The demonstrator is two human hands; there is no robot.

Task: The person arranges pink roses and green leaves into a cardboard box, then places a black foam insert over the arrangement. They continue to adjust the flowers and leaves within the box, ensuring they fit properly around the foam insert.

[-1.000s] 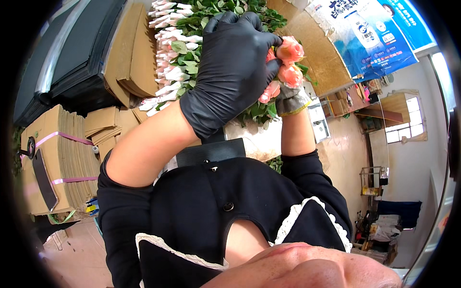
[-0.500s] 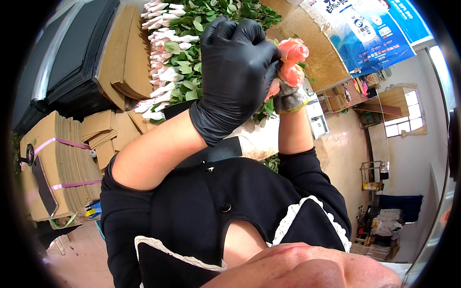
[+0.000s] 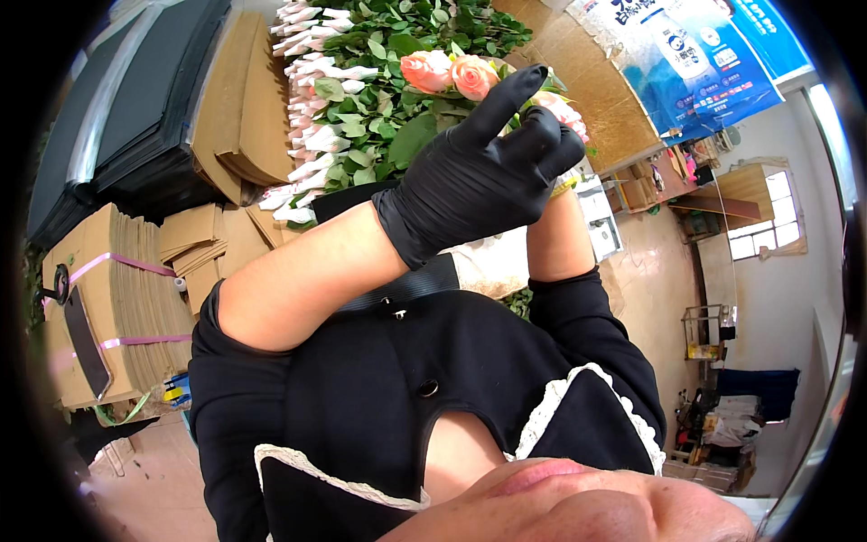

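Note:
My left hand (image 3: 479,176), in a black glove, reaches across over the pink roses (image 3: 473,77), index finger raised and the other fingers curled; whatever they grip is hidden. Behind it is my right hand (image 3: 564,185), mostly covered, with a bit of yellow glove cuff showing and its fingers out of sight. Rose heads show above and to the right of the left hand, among green leaves. Farther back lies a pile of leafy stems with rows of white-sleeved buds (image 3: 312,140) at its left side.
Dark sheet stacks (image 3: 135,108) and cardboard (image 3: 244,108) are at upper left. A strapped cardboard stack (image 3: 126,298) sits lower left. A cardboard surface (image 3: 605,108) with a blue printed sheet (image 3: 713,108) is upper right, a floor (image 3: 646,289) and shelving beyond.
My left hand has shifted right and down, its index finger now extended. Rose heads that were right of it now show farther left, above the hand. My right hand has become more hidden.

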